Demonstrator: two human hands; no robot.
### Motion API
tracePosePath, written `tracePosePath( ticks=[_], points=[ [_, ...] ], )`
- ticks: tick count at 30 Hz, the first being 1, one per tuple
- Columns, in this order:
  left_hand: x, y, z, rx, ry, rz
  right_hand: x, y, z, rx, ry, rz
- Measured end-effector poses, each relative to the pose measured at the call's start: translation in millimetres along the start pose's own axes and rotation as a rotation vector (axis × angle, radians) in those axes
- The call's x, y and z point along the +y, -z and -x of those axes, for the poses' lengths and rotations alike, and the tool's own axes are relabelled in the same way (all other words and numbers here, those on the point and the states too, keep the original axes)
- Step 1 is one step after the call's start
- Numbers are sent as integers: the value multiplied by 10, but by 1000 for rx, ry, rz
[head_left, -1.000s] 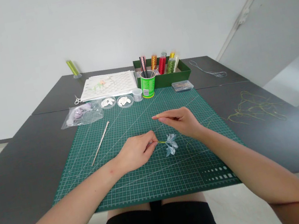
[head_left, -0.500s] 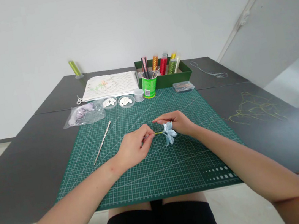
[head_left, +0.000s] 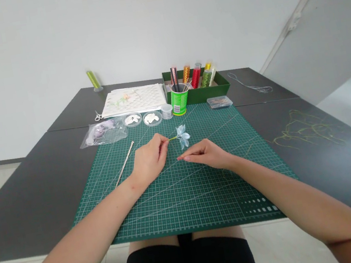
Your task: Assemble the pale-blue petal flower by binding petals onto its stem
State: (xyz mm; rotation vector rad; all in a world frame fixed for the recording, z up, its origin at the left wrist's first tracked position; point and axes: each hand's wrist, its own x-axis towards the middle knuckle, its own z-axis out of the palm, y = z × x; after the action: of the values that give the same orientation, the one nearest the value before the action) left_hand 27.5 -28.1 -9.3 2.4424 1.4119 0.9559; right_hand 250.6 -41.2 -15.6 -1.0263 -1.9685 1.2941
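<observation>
My left hand [head_left: 150, 156] pinches the thin yellow-green stem of a light blue artificial flower [head_left: 183, 137]. Its petals point to the right, above the green cutting mat [head_left: 181, 203]. Just below and to the right of the flower is my right hand [head_left: 207, 155], apart from it. The thumb and fingers of that hand are pressed together at the tips; whether a fine thread is between them I cannot make out. A thin silver tool [head_left: 124, 163] lies on the mat to the left of my left hand, partly hidden by my forearm.
Behind the mat's middle stand a green can [head_left: 179, 101] of tools and a dark green box [head_left: 199, 95] of thread spools. Dishes of white pieces [head_left: 132, 120], a plastic bag [head_left: 103, 133] and a clear case [head_left: 219, 102] line the back. Loose yellow-green threads [head_left: 304, 129] lie right.
My left hand has carried the flower leftward and away from me. My right hand has come down from beside the petals to below them, its fingertips now together. The view has shifted slightly.
</observation>
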Motion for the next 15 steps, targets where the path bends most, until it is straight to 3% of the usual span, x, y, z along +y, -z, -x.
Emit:
tracePosePath(
  ticks=[4, 10, 12, 15],
  points=[
    [-68, -39, -41, -39, 23, -128, -32, -51, 28, -40, 21, -14],
    [-109, -42, -72, -35, 81, -73, -85, -124, 67, -49, 70, 51],
    [-121, -24, -86, -2, 119, 8, -111, -96, 62, 15, 83, 64],
    [-172, -8, -118, 85, 196, 148, -105, 1, 27, 245, 97, 47]
  ],
)
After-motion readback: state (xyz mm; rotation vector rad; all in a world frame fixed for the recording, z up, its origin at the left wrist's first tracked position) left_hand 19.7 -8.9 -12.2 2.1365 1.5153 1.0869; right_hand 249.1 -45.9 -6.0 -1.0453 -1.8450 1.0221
